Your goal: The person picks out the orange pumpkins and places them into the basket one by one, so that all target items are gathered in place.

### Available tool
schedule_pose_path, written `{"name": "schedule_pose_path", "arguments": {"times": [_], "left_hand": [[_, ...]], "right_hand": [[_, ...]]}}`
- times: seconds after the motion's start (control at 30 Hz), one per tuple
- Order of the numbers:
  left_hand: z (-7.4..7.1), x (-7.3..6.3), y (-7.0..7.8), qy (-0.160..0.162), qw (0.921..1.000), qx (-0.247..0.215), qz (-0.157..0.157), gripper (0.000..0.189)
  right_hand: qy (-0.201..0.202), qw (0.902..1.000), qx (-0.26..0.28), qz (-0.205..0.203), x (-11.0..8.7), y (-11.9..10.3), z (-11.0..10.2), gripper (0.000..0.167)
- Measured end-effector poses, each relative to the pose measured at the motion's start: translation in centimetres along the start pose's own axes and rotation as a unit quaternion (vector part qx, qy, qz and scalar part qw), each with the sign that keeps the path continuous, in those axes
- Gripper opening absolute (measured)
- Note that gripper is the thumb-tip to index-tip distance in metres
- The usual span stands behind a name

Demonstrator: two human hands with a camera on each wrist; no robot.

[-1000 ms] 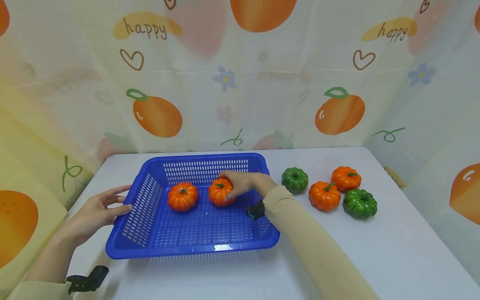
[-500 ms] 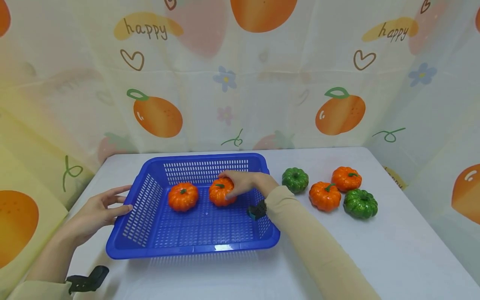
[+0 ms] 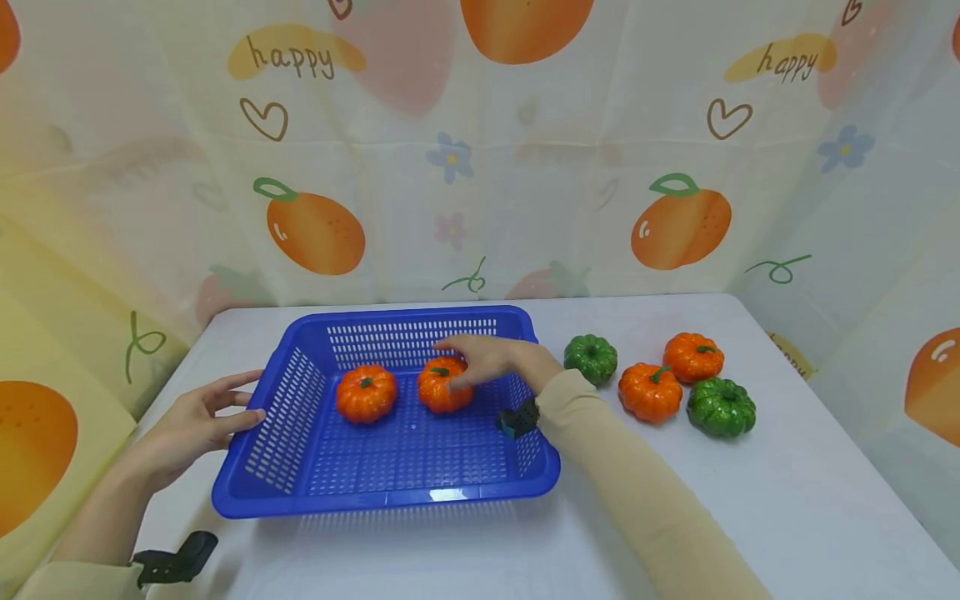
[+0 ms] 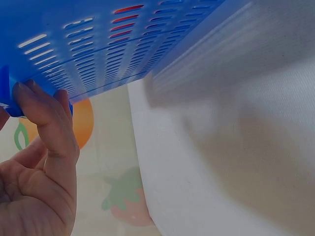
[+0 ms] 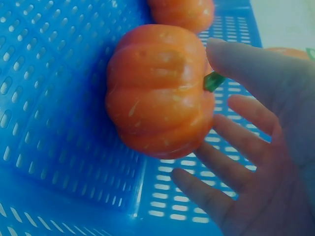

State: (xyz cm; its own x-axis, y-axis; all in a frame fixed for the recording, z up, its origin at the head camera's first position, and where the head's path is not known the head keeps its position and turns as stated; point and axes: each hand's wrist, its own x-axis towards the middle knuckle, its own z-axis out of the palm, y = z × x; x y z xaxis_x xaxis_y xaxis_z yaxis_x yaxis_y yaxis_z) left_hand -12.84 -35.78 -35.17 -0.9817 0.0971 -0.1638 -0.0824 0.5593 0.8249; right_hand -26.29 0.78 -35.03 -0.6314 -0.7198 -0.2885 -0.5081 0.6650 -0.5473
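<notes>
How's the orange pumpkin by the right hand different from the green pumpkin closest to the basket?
The orange pumpkin has orange skin; the green pumpkin has green. The orange pumpkin is inside the blue basket, by the right hand; the green pumpkin is outside, on the white table. Both are round and ribbed.

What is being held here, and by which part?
The left grip holds the blue basket by its left rim; the right grip, open beside an orange pumpkin, holds nothing.

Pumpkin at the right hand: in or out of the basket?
In. Head view has that orange pumpkin inside the blue basket; the right wrist view shows the basket's slotted plastic behind it.
</notes>
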Motion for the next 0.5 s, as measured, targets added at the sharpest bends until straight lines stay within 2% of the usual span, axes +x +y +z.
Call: {"name": "schedule_pose_path", "arguments": {"times": [0.2, 0.5], "left_hand": [[-0.01, -0.01, 0.05, 0.001, 1.0000, 0.000, -0.001, 0.074], [0.01, 0.01, 0.17, 0.000, 1.0000, 0.005, -0.006, 0.075]], "right_hand": [[0.037, 0.9979, -0.009, -0.053, -0.07, -0.30, -0.38, 0.057], [0.076, 0.9937, -0.039, -0.072, -0.70, -0.87, -0.93, 0.050]]}}
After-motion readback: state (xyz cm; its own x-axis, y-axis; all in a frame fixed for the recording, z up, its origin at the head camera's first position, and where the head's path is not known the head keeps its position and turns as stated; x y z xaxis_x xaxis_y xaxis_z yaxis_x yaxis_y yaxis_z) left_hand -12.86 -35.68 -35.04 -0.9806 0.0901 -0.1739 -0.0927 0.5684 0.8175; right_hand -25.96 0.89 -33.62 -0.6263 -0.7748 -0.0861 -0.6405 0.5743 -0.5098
